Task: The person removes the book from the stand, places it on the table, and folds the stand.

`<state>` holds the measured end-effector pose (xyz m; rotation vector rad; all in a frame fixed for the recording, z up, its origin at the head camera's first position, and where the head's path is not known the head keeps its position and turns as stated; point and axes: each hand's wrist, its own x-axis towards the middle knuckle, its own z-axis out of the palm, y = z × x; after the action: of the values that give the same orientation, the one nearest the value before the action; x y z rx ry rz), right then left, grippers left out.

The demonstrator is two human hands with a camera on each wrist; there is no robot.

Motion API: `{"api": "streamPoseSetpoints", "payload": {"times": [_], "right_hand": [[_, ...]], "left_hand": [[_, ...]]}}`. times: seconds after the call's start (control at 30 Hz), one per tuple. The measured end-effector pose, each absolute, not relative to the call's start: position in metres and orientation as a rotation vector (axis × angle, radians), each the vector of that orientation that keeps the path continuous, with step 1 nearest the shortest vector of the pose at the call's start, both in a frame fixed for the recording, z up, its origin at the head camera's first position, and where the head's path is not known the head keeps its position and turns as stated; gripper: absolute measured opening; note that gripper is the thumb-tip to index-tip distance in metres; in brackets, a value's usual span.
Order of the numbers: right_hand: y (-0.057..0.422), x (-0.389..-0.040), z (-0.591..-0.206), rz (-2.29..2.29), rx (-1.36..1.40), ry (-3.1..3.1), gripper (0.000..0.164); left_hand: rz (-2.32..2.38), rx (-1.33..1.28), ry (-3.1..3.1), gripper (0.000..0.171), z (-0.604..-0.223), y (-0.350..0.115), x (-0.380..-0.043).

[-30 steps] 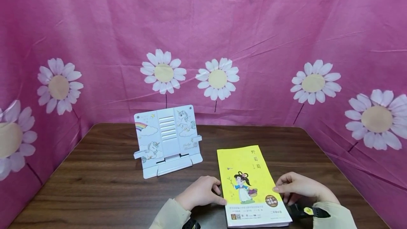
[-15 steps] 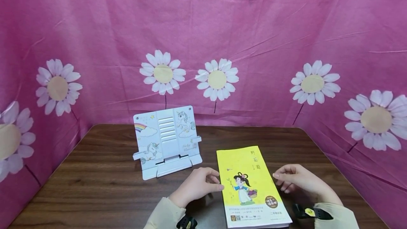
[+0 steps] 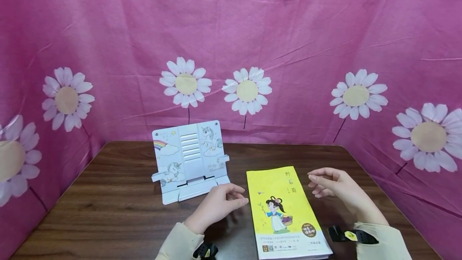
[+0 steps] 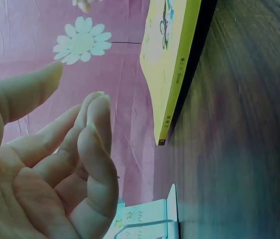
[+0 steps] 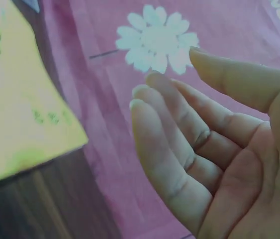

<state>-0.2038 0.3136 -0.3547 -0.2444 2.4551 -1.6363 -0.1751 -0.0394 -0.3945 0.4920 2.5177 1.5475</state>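
A yellow book (image 3: pixel 278 208) with a cartoon girl on its cover lies flat on the table, its white lower edge towards the person. Left of it in the head view is my left hand (image 3: pixel 218 205), apart from the book, fingers loosely bent. The left wrist view shows that hand (image 4: pixel 50 159) with a gap between thumb and fingers and nothing held. On the book's other side my right hand (image 3: pixel 337 187) hovers beside the upper right edge. Its fingers (image 5: pixel 154 149) are softly curved and hold nothing in the right wrist view.
A white unicorn-printed book stand (image 3: pixel 191 159) leans upright behind the left hand, with its lower ledge and side clips out. The brown wooden table (image 3: pixel 108 212) is enclosed by a pink curtain (image 3: pixel 288 31) with large daisies.
Both hands have come away from the book's sides and moved farther up the table. The left has also shifted left, closer to the stand. The book and stand have stayed put.
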Motion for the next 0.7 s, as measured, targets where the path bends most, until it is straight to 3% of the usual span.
{"api": "streamPoseSetpoints", "payload": {"times": [0.7], "right_hand": [[0.262, -0.226, -0.325, -1.651, -0.391, 2.478, 0.043]], "left_hand": [[1.862, 0.289, 2.551, 0.035, -0.384, -0.071, -0.179]]}}
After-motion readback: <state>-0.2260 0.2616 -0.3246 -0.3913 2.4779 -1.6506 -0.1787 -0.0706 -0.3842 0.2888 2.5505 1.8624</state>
